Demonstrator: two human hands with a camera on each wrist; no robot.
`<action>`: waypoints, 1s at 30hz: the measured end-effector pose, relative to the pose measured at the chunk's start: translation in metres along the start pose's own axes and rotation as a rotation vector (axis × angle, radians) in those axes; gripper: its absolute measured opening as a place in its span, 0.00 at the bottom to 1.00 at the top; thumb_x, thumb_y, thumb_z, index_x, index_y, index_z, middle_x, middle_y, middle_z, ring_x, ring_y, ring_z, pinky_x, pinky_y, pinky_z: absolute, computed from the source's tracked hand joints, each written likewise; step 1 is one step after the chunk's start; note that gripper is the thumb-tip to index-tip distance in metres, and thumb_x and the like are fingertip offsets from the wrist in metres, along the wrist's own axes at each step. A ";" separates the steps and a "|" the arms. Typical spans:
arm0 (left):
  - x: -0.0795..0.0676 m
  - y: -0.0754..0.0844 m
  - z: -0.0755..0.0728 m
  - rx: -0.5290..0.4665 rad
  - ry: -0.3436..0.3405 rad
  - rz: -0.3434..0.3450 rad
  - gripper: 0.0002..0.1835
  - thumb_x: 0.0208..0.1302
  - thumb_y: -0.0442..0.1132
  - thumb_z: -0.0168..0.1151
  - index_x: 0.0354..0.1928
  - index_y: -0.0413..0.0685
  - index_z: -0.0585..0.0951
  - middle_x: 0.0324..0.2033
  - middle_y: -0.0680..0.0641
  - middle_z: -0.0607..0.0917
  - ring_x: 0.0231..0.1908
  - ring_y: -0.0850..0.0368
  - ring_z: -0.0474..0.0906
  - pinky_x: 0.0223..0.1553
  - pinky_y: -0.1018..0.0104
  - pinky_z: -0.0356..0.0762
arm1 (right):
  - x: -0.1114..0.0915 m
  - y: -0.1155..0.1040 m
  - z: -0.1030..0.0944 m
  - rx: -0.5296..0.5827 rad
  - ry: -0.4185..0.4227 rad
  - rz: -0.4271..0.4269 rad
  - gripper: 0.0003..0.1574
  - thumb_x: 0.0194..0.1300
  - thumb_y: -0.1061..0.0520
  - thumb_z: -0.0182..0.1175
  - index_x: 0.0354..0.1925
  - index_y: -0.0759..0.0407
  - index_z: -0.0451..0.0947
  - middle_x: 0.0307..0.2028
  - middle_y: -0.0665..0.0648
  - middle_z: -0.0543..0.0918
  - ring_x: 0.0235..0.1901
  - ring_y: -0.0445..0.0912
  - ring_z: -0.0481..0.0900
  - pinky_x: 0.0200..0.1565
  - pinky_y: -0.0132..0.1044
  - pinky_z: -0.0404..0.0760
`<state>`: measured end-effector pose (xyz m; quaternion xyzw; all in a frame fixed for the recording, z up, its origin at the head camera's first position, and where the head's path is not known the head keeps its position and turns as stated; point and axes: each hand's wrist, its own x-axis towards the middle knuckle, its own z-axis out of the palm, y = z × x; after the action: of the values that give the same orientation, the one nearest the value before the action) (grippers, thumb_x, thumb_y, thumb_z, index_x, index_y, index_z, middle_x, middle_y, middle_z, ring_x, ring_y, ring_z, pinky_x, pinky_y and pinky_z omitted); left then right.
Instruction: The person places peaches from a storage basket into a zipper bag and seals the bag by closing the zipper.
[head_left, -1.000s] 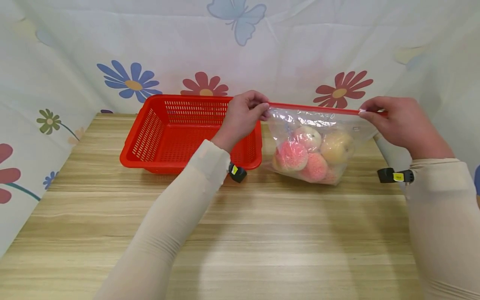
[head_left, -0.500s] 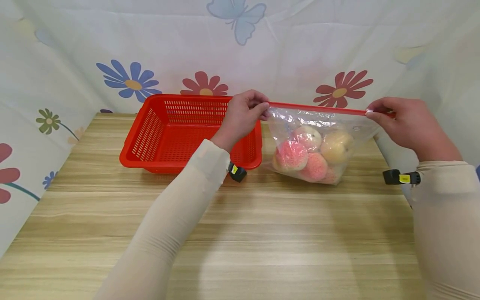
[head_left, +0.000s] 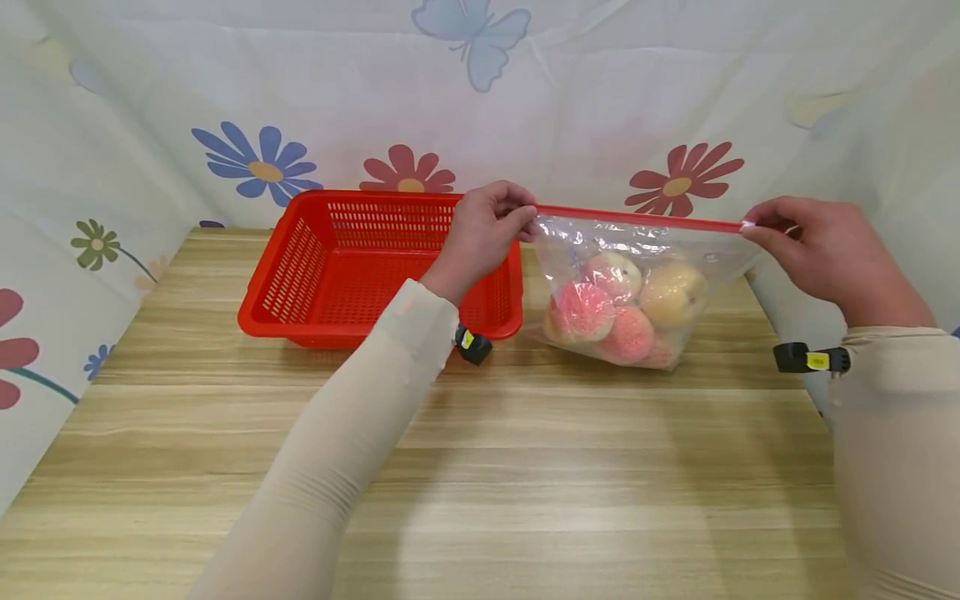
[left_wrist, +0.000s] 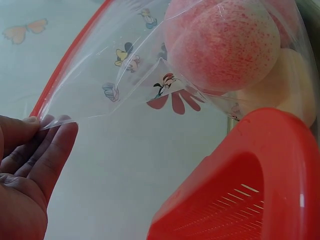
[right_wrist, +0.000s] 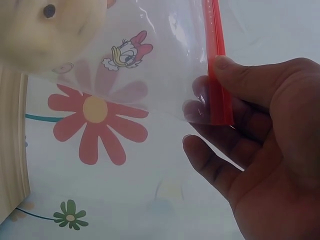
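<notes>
A clear zip bag (head_left: 720,258) with a red zip strip (head_left: 637,218) holds several round fruits, some pink like peaches (head_left: 584,312) and a pale yellow one (head_left: 672,294). Its bottom sits at the table, and its top edge is stretched between both hands. My left hand (head_left: 483,229) pinches the left end of the strip between thumb and fingers, above the red basket's right side. At the other end, my right hand (head_left: 821,250) pinches the strip near its corner. In the right wrist view the thumb (right_wrist: 250,80) presses the strip against the fingers behind it.
A red plastic basket (head_left: 258,323) with slotted walls stands left of the bag, partly behind my left forearm (head_left: 352,433). The wood-grain table (head_left: 570,492) reaches back to a white flowered cloth (head_left: 585,100), which also hangs at both sides.
My right hand has slid to the right along the red strip, toward the bag's right corner. The left hand, the bag and the basket have stayed nearly where they were.
</notes>
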<state>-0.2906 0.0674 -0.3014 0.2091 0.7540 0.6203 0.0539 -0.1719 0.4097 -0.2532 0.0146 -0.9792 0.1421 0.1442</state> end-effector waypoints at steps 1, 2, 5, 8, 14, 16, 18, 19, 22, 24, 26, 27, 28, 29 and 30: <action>0.000 0.000 0.000 0.001 0.001 -0.001 0.11 0.66 0.41 0.61 0.47 0.47 0.79 0.38 0.47 0.85 0.37 0.56 0.83 0.44 0.70 0.83 | 0.000 0.001 0.000 0.000 0.002 0.000 0.17 0.69 0.49 0.57 0.48 0.60 0.80 0.40 0.65 0.84 0.26 0.15 0.61 0.29 0.22 0.65; 0.000 0.000 0.000 0.002 0.002 -0.002 0.10 0.66 0.41 0.61 0.47 0.47 0.79 0.38 0.47 0.85 0.37 0.56 0.83 0.44 0.69 0.83 | -0.001 0.002 0.000 0.006 0.003 0.001 0.17 0.69 0.49 0.57 0.48 0.60 0.80 0.40 0.65 0.84 0.27 0.18 0.67 0.29 0.21 0.65; 0.000 -0.001 -0.001 0.003 0.003 -0.006 0.10 0.66 0.41 0.61 0.47 0.47 0.79 0.38 0.47 0.85 0.37 0.56 0.83 0.44 0.69 0.83 | -0.001 0.004 0.000 0.000 0.009 0.000 0.17 0.69 0.50 0.57 0.47 0.60 0.80 0.41 0.65 0.84 0.30 0.33 0.78 0.29 0.20 0.64; 0.000 -0.001 -0.001 -0.002 0.002 -0.006 0.10 0.66 0.40 0.61 0.47 0.46 0.79 0.38 0.46 0.85 0.37 0.56 0.83 0.44 0.69 0.83 | -0.002 0.007 0.000 -0.005 0.018 -0.008 0.16 0.69 0.52 0.57 0.47 0.61 0.79 0.44 0.66 0.83 0.33 0.49 0.82 0.29 0.18 0.63; 0.002 -0.003 -0.001 -0.005 0.003 -0.005 0.10 0.66 0.40 0.61 0.47 0.46 0.79 0.38 0.46 0.85 0.37 0.56 0.84 0.45 0.68 0.84 | -0.004 0.011 -0.002 0.003 0.015 0.008 0.17 0.70 0.51 0.56 0.47 0.62 0.79 0.49 0.67 0.81 0.36 0.57 0.81 0.27 0.17 0.63; 0.002 -0.003 -0.001 -0.004 0.005 0.002 0.10 0.66 0.40 0.60 0.47 0.46 0.79 0.38 0.46 0.85 0.37 0.56 0.84 0.44 0.68 0.84 | -0.005 0.011 -0.003 0.005 0.015 0.015 0.17 0.70 0.51 0.56 0.47 0.62 0.79 0.49 0.68 0.81 0.36 0.57 0.82 0.27 0.17 0.63; 0.002 -0.003 -0.001 -0.006 0.005 0.011 0.10 0.67 0.39 0.60 0.47 0.45 0.79 0.38 0.46 0.85 0.36 0.56 0.84 0.44 0.69 0.84 | -0.006 0.013 -0.003 0.006 0.016 0.021 0.17 0.70 0.50 0.56 0.47 0.62 0.79 0.48 0.68 0.82 0.32 0.40 0.82 0.27 0.18 0.63; 0.002 -0.003 -0.001 -0.009 0.004 0.015 0.09 0.67 0.39 0.60 0.47 0.45 0.79 0.38 0.45 0.85 0.36 0.56 0.84 0.44 0.69 0.84 | -0.006 0.013 -0.003 0.004 0.016 0.024 0.17 0.70 0.50 0.57 0.47 0.62 0.79 0.48 0.68 0.82 0.29 0.32 0.78 0.27 0.18 0.63; 0.002 -0.003 0.000 -0.014 0.003 0.022 0.09 0.67 0.39 0.60 0.47 0.44 0.79 0.38 0.45 0.85 0.36 0.55 0.84 0.44 0.69 0.84 | -0.007 0.014 -0.004 0.004 0.015 0.029 0.18 0.70 0.49 0.56 0.47 0.62 0.79 0.48 0.68 0.82 0.25 0.14 0.60 0.27 0.19 0.63; 0.002 -0.003 0.000 -0.015 0.004 0.023 0.09 0.67 0.39 0.60 0.47 0.44 0.79 0.38 0.45 0.85 0.36 0.55 0.84 0.44 0.69 0.84 | -0.008 0.014 -0.004 0.005 0.014 0.029 0.18 0.70 0.49 0.56 0.48 0.62 0.79 0.49 0.68 0.82 0.25 0.13 0.58 0.27 0.19 0.63; 0.002 -0.003 0.000 -0.012 0.004 0.026 0.10 0.67 0.39 0.60 0.47 0.45 0.79 0.38 0.45 0.85 0.36 0.56 0.84 0.44 0.69 0.84 | -0.009 0.014 -0.004 0.010 0.013 0.035 0.19 0.70 0.48 0.56 0.48 0.61 0.79 0.49 0.67 0.82 0.26 0.13 0.58 0.27 0.19 0.63; 0.003 -0.003 0.000 -0.011 0.003 0.027 0.10 0.67 0.39 0.60 0.47 0.45 0.79 0.38 0.45 0.85 0.36 0.55 0.84 0.44 0.69 0.84 | -0.009 0.014 -0.004 0.011 0.014 0.037 0.19 0.70 0.48 0.55 0.48 0.61 0.79 0.49 0.67 0.82 0.26 0.12 0.59 0.27 0.19 0.63; 0.003 -0.003 0.000 -0.011 0.002 0.027 0.10 0.67 0.39 0.60 0.47 0.45 0.79 0.38 0.45 0.85 0.37 0.55 0.84 0.44 0.69 0.84 | -0.010 0.014 -0.003 0.010 0.014 0.038 0.19 0.70 0.48 0.55 0.48 0.61 0.79 0.48 0.67 0.82 0.26 0.12 0.58 0.27 0.19 0.63; 0.004 -0.003 0.000 -0.008 0.002 0.026 0.10 0.67 0.39 0.60 0.47 0.45 0.79 0.38 0.45 0.85 0.37 0.55 0.83 0.44 0.69 0.84 | -0.011 0.014 -0.003 0.011 0.015 0.040 0.19 0.70 0.48 0.55 0.48 0.61 0.79 0.48 0.67 0.82 0.26 0.12 0.58 0.28 0.19 0.63; 0.004 -0.002 0.000 -0.005 0.002 0.025 0.10 0.67 0.40 0.60 0.47 0.45 0.79 0.39 0.45 0.85 0.37 0.55 0.83 0.44 0.69 0.84 | -0.012 0.014 -0.003 0.010 0.015 0.043 0.19 0.71 0.48 0.55 0.48 0.61 0.79 0.47 0.67 0.82 0.26 0.12 0.58 0.28 0.20 0.63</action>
<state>-0.2949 0.0690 -0.3031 0.2176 0.7500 0.6230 0.0460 -0.1609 0.4237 -0.2577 -0.0067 -0.9774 0.1502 0.1483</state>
